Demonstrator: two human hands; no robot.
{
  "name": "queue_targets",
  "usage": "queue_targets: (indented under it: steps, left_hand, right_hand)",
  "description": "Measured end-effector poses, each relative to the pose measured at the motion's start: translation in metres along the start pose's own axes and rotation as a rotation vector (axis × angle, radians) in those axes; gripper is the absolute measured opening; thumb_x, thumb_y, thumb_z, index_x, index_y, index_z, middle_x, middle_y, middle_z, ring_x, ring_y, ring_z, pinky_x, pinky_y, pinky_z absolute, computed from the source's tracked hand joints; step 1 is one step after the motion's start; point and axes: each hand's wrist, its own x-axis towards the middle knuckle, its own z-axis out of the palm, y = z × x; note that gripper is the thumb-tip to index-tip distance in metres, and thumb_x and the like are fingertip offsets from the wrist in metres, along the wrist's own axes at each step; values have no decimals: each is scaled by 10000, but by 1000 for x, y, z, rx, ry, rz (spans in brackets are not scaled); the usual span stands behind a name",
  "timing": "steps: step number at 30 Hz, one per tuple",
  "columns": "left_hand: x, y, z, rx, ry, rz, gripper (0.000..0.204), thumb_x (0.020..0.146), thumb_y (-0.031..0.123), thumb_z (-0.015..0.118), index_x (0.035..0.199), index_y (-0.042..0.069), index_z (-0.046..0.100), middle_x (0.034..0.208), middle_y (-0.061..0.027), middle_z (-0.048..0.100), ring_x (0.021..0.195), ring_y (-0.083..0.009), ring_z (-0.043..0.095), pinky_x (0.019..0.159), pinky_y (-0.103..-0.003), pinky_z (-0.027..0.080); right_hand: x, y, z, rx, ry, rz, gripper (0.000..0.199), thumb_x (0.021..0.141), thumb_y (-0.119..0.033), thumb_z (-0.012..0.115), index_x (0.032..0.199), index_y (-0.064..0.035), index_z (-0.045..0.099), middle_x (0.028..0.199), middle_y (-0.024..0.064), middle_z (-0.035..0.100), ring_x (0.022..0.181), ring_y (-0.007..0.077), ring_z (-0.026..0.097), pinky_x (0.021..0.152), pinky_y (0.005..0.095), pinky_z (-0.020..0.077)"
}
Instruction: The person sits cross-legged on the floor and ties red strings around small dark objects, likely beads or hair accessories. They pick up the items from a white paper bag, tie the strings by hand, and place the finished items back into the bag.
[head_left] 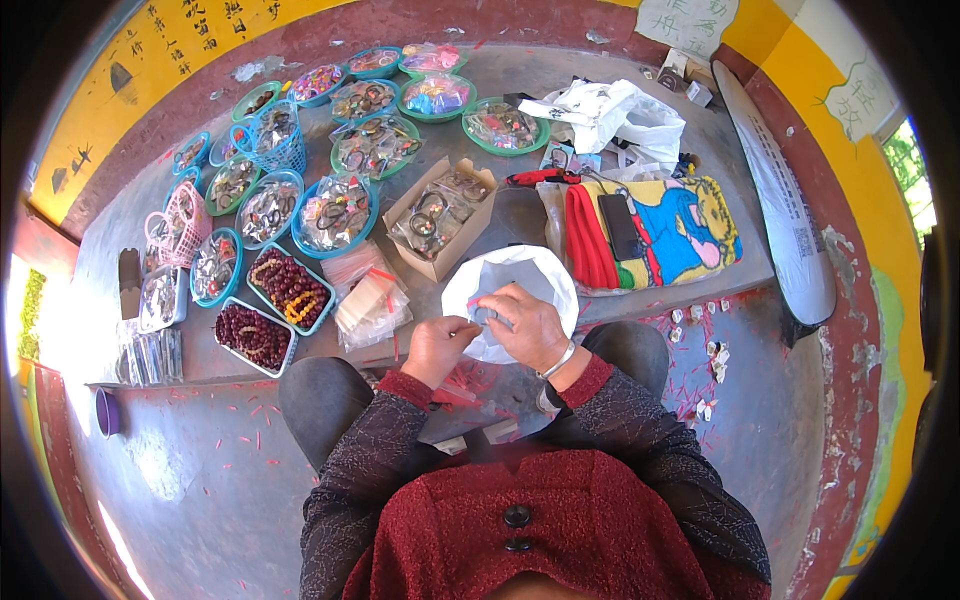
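Both my hands meet over the near rim of an open white plastic bag. My left hand is closed in a pinch, fingertips at the edge of what looks like a small clear plastic bag. From the other side my right hand, a bracelet at its wrist, curls its fingers over the same small bag. A short pinkish-red line shows near its top; whatever is inside is too small to tell. To the left lies a stack of empty clear zip bags with red strips.
An open cardboard box of packed cords stands behind the zip bags. Several round baskets of small packets fill the left; trays of dark red beads sit nearer. On the right are a folded colourful blanket and a phone.
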Motion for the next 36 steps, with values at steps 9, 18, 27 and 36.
queue_targets:
  steps: [9, 18, 27, 36]
  left_hand:
    - [-1, 3, -3, 243, 158, 154, 141, 730, 189, 661, 742, 49, 656, 706, -106, 627, 674, -287, 608, 615, -373, 469]
    - [3, 14, -15, 702, 416, 600, 48, 722, 136, 626, 701, 108, 594, 684, -38, 604, 687, -203, 579, 642, -348, 417]
    - [3, 11, -11, 738, 404, 659, 65, 699, 125, 640, 736, 107, 590, 705, -13, 597, 709, -185, 577, 681, -338, 423]
    - [0, 22, -14, 802, 428, 702, 127, 669, 93, 625, 796, 90, 619, 819, -9, 619, 821, -190, 570, 766, -351, 400]
  right_hand:
    - [1, 6, 3, 136, 24, 48, 166, 720, -83, 626, 885, -95, 616, 785, 61, 597, 661, 241, 597, 557, 318, 472]
    - [1, 24, 4, 681, -2, 496, 121, 823, -114, 599, 838, 6, 606, 728, 27, 612, 646, 34, 525, 583, 197, 431]
    - [-1, 12, 6, 399, -53, 165, 145, 828, -89, 562, 885, 29, 625, 728, 39, 626, 639, 70, 552, 574, 219, 447]
    - [2, 18, -3, 1030, -338, 807, 182, 817, -144, 596, 916, 0, 647, 642, 7, 571, 445, 46, 419, 416, 189, 298]
